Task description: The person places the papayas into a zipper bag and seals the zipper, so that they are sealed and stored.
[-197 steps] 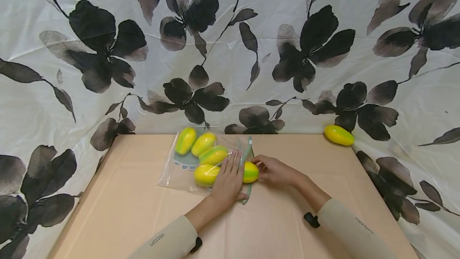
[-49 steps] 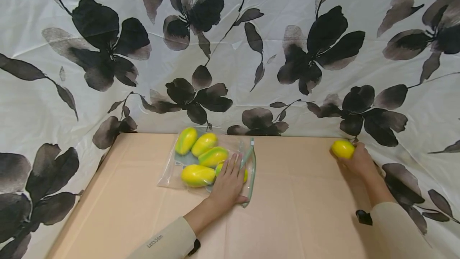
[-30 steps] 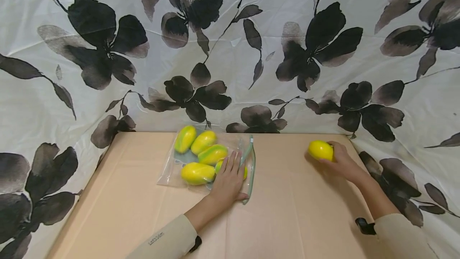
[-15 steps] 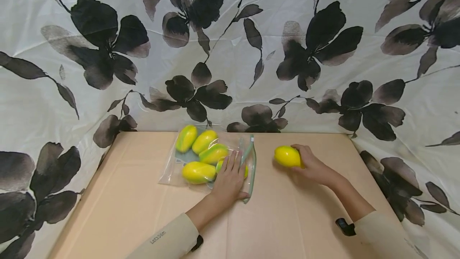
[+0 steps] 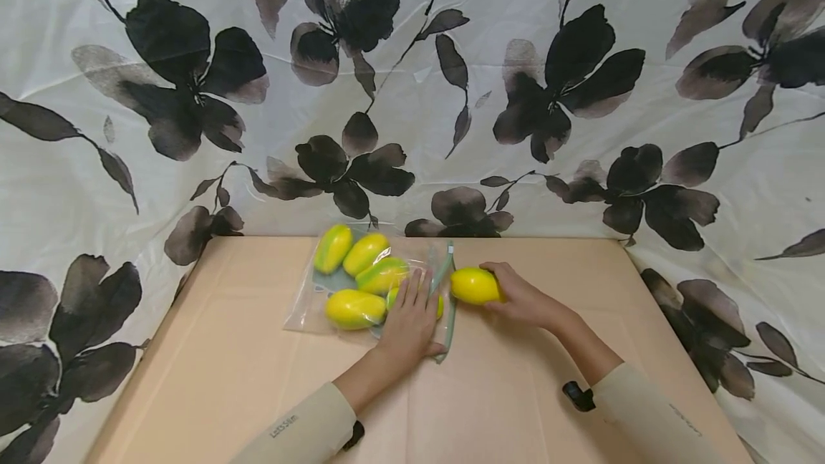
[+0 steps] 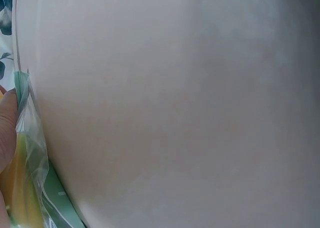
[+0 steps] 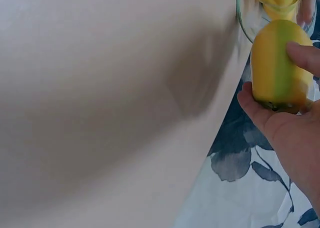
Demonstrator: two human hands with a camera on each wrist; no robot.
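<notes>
A clear zip bag (image 5: 299,313) with a green-edged mouth lies near the far edge of the cardboard, several yellow-green mangoes (image 5: 356,308) inside it. My left hand (image 5: 409,324) rests flat across the bag by its mouth, fingers straight, partly covering one mango. In the left wrist view the thumb (image 6: 7,123) lies against the bag's edge. My right hand (image 5: 522,298) grips another mango (image 5: 475,286) by its right end, just right of the bag mouth. The right wrist view shows this mango (image 7: 280,68) between thumb and fingers, its dark stem end towards the palm.
Under everything is a tan cardboard surface (image 5: 258,392). A white cloth with dark printed flowers (image 5: 451,127) rises behind it and lies along both sides. Black straps sit at both sleeve cuffs (image 5: 612,385).
My right hand has picked up the mango from the cardboard's far right corner and carried it left to the bag mouth. An earlier mango went into the bag. My left hand stays put.
</notes>
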